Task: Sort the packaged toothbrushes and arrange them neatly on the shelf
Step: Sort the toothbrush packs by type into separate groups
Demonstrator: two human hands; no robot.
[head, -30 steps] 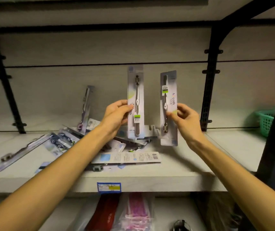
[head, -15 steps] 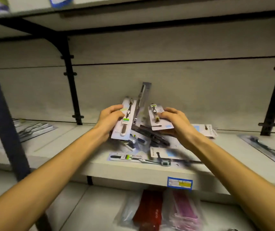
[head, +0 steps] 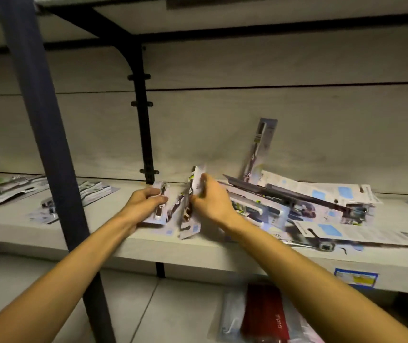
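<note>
My left hand (head: 143, 204) grips a packaged toothbrush (head: 159, 210) lying low over the pale shelf (head: 113, 236). Right beside it, my right hand (head: 212, 201) holds a second packaged toothbrush (head: 190, 206) tilted on its edge, its lower end touching the shelf. A messy pile of toothbrush packs (head: 309, 206) lies to the right of my hands, and one pack (head: 259, 147) leans upright against the back wall. Other packs (head: 7, 189) lie flat on the shelf section at the far left.
A dark blue post (head: 47, 134) stands in front of the shelf at left, and a black bracket (head: 143, 115) runs down the back wall. A price label (head: 355, 277) sits on the shelf's front edge. Red and clear packets (head: 264, 318) lie on the lower shelf.
Both hands have come down and moved left along the shelf, from holding the two packs up in the air to setting them near the black bracket. The view has swung left.
</note>
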